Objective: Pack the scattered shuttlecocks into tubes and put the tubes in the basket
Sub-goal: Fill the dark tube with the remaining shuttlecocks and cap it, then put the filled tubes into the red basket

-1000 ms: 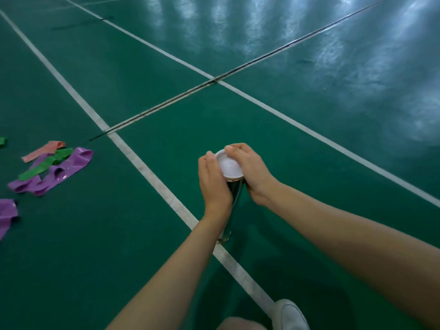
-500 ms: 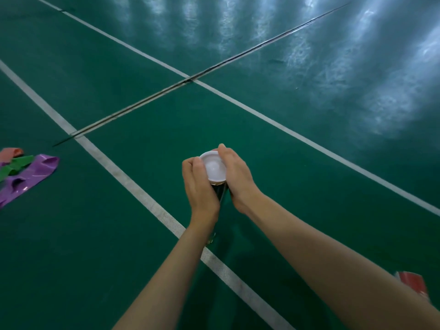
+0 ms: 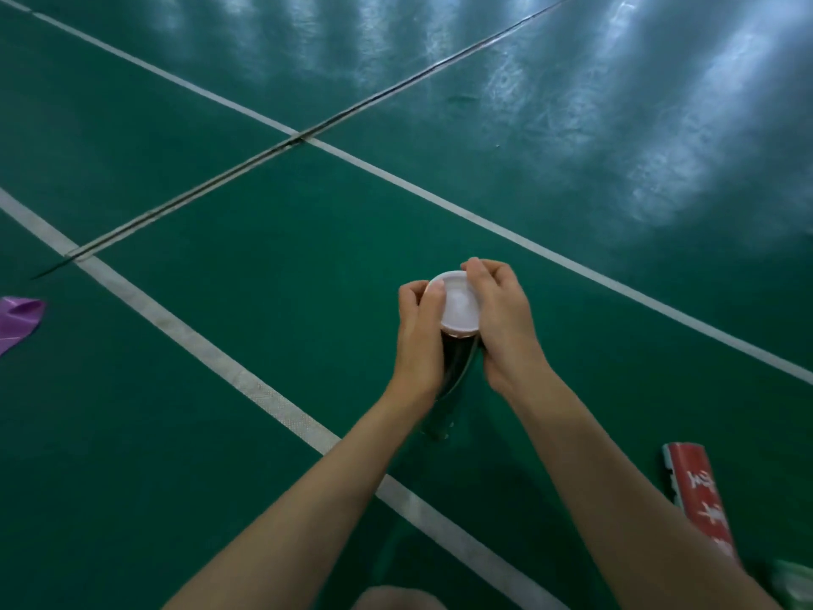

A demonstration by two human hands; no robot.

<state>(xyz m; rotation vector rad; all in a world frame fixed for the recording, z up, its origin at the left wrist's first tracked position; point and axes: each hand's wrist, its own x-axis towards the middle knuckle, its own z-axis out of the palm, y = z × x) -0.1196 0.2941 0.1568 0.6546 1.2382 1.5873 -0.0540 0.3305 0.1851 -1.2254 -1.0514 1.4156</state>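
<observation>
**Both hands clamped on a capped tube**

A dark tube [image 3: 455,367] stands nearly upright over the green court floor [image 3: 264,345], with a white cap [image 3: 458,306] seated on its top end. The left hand [image 3: 418,341] curls round the tube just under the cap, its thumb against the cap's rim. The right hand [image 3: 503,328] wraps the other side, fingers bent over the cap's far edge. The tube's lower end sits just beside a white line [image 3: 228,374] (whether it touches the floor I cannot tell). A red tube [image 3: 699,499] lies on the floor near the right forearm. Well apart to the left lies a purple band [image 3: 20,321].
</observation>
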